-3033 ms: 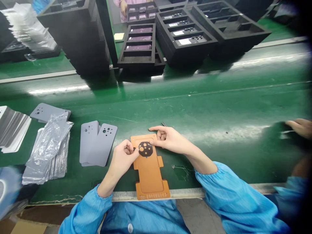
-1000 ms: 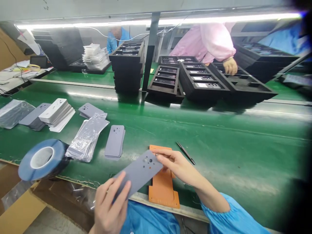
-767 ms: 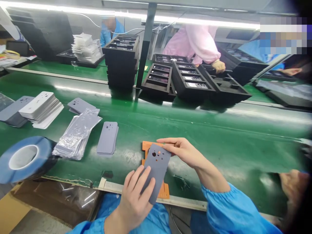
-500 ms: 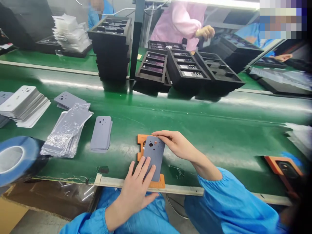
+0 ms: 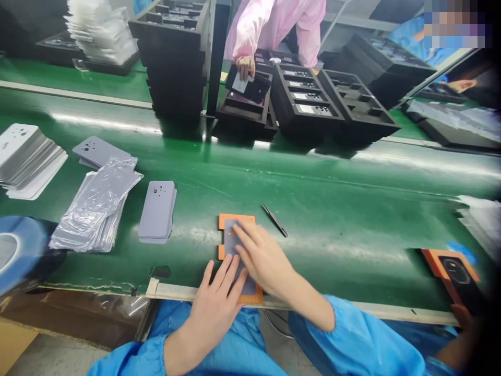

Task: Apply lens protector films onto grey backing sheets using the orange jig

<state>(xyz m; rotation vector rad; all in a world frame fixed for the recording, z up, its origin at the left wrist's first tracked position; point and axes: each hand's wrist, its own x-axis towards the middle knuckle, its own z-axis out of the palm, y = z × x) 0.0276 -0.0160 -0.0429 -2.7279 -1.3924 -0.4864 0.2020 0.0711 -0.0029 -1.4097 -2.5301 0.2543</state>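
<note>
1. Blue tape roll (image 5: pixel 34 237): lies flat at the near edge of the bench (image 5: pixel 332 277); on its side it presumably cannot roll.
2. White panel stack (image 5: pixel 19 151): fanned, so edges are exposed, which should ease separation.
3. Wrapped stack (image 5: pixel 96 206): clear film covers it, probably against scratches; grey panels lie just behind.
4. Loose grey stack (image 5: pixel 156 214): upright to the wearer, cutouts at the far end; likely placed within left-hand reach.
5. Left hand (image 5: pixel 215 300): grip open, fingers apart and laid on the lower part of the grey panel (image 5: pixel 249 286); nothing is clamped; the spread probably steadies it.
6. Grey panel: lies on the orange fixture (image 5: pixel 221 222), between bench and hands; the fixture's frame presumably limits sideways shift; exact seating is hidden.
7. Right hand (image 5: pixel 270 258): grip open, fingers extended over the panel's upper part, near the cutouts; nothing visibly clamped; blur hides how firmly it bears.
8. Tweezers (image 5: pixel 275 221): rest just beyond the right hand; handy, yet apart from the fixture.
</note>
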